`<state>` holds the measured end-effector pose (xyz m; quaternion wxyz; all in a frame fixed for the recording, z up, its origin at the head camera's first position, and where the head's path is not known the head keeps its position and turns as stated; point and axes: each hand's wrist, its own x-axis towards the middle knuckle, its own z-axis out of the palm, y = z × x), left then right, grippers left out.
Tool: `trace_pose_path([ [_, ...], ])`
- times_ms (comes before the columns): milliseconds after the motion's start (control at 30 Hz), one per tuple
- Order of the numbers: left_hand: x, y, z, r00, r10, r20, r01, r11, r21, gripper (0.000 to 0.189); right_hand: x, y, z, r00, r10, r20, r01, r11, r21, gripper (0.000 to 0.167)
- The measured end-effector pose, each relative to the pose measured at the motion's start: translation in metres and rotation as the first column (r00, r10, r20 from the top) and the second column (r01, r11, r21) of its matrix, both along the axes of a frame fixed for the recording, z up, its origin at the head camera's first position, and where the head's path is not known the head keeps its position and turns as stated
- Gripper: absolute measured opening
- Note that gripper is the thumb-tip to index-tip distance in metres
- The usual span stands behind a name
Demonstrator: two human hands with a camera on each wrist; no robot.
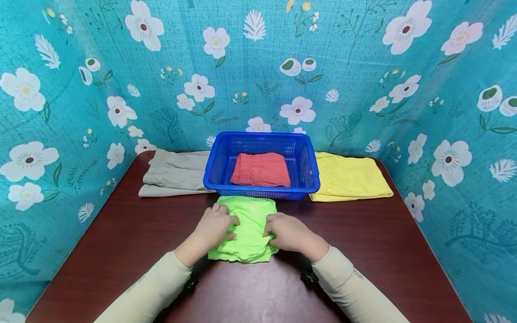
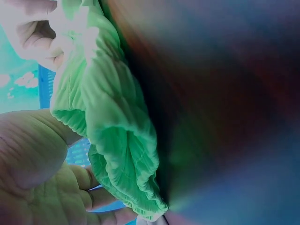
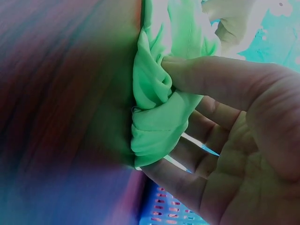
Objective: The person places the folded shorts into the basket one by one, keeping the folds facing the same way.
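Observation:
Bright green shorts (image 1: 252, 233) lie folded into a compact bundle on the table, just in front of the blue basket. My left hand (image 1: 212, 227) grips their left side, thumb and fingers around the gathered, elastic-edged layers seen in the left wrist view. On the opposite side my right hand (image 1: 288, 231) pinches the cloth. In the right wrist view its thumb (image 3: 206, 77) presses into a fold while the fingers reach along the outer edge. The blue basket (image 1: 262, 192) holds a folded red garment (image 1: 262, 169) with a gathered waistband.
A folded grey garment (image 1: 177, 172) lies left of the basket, and a folded yellow one (image 1: 351, 177) lies to its right. The dark reddish-brown table (image 1: 363, 251) backs onto a teal flowered cloth (image 1: 258, 67) that also hangs along both sides.

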<state>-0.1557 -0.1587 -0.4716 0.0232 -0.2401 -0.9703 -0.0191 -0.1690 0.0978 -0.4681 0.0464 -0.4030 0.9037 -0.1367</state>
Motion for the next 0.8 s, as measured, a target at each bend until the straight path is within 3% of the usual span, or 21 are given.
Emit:
trace_pose_path([
  [800, -0.003, 0.035, 0.001, 0.999, -0.045, 0.0, 0.045, 0.999, -0.019, 0.032, 0.0, 0.036, 0.001, 1.0, -0.007, 0.006, 0.007, 1.0, 0.015, 0.018],
])
